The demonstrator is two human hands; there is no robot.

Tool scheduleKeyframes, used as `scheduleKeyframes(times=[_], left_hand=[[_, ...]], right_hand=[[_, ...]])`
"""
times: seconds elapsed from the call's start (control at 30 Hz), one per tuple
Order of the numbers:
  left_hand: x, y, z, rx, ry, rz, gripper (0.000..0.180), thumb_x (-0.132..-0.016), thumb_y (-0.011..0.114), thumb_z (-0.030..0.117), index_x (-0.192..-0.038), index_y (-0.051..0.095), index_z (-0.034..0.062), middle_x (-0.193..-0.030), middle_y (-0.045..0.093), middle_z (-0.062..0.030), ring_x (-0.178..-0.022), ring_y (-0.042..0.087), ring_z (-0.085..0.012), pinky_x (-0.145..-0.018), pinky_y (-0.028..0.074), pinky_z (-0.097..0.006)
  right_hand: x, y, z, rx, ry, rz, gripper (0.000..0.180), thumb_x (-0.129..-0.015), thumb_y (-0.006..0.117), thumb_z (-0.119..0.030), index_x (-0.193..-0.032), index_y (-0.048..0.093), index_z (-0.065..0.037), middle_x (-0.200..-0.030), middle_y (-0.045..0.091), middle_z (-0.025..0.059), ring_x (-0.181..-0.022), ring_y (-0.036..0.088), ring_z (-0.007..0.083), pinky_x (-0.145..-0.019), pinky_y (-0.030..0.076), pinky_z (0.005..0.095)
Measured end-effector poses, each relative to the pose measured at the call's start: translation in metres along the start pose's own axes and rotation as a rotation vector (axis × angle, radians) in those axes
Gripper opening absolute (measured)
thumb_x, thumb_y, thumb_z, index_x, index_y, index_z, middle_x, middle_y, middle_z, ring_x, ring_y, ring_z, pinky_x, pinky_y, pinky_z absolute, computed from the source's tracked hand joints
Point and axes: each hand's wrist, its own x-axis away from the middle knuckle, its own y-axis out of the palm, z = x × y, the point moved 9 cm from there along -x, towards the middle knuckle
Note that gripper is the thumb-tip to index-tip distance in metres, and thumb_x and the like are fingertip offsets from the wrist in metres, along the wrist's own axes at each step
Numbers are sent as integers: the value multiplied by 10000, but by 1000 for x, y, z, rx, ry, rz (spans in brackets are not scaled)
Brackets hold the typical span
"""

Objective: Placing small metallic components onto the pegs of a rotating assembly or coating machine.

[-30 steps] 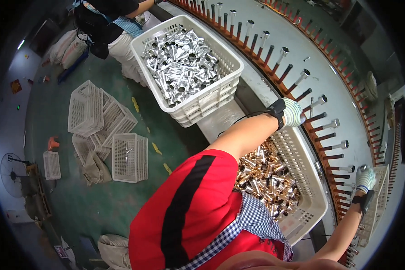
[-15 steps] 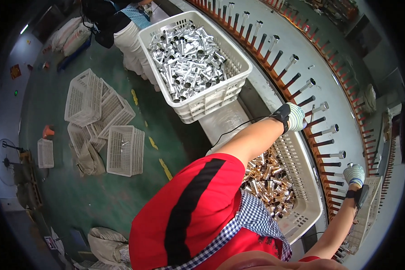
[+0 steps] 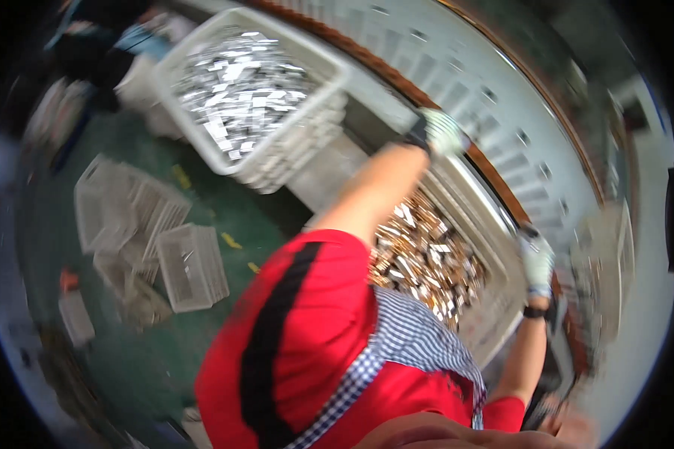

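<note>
My left hand (image 3: 445, 133), in a pale striped glove with a dark wrist strap, reaches over the far end of the near crate, beside the orange-brown rail (image 3: 494, 173). My right hand (image 3: 537, 266), gloved likewise, is by the crate's right side next to the rail; something dark shows at its fingertips. Motion blur hides whether either hand holds anything. Between my arms sits a white plastic crate (image 3: 504, 299) holding a heap of copper- and silver-coloured metal tube fittings (image 3: 427, 258). Smeared rows of metal tube pieces on pegs (image 3: 509, 161) stand along the rail.
A stack of white crates (image 3: 258, 168) at the upper left carries a heap of silvery metal fittings (image 3: 240, 90). Empty crates (image 3: 191, 266) lie on the green floor at left. Another person (image 3: 138, 82) stands beyond the stack. A pale crate (image 3: 606, 269) is at the far right.
My view has swung, so the scene is blurred and shifted. My right hand has moved away from the pegs toward the near crate's edge. My left hand stays near the rail.
</note>
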Motion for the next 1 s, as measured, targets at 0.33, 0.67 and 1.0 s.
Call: scheduleKeyframes(times=[0.33,0.67,1.0], left_hand=[[-27,45,-40,-188,-140,-32,505,-962,469,534,-1165,700,133,-1158,702,-154,-1097,659,-322,-936,514,-453],[-19,37,-13,-224,-87,28,479,-969,474,512,-1105,710,118,-1068,723,-145,-1028,673,-333,-891,524,-447],[-28,44,-20,-272,-110,20,544,-966,459,540,-1219,687,116,-1184,684,-189,-1129,638,-342,-986,492,-440]], right_hand=[[14,34,-76,243,-391,-301,538,-831,754,-409,-1228,630,-68,-1122,679,163,-1050,648,349,-943,511,452],[-116,-59,75,1226,211,-158,210,-901,622,-140,-1064,754,-133,-1143,724,99,-1030,709,299,-838,577,422],[-117,-51,12,767,149,-181,213,-875,669,-223,-997,768,-79,-976,749,139,-925,731,330,-793,600,416]])
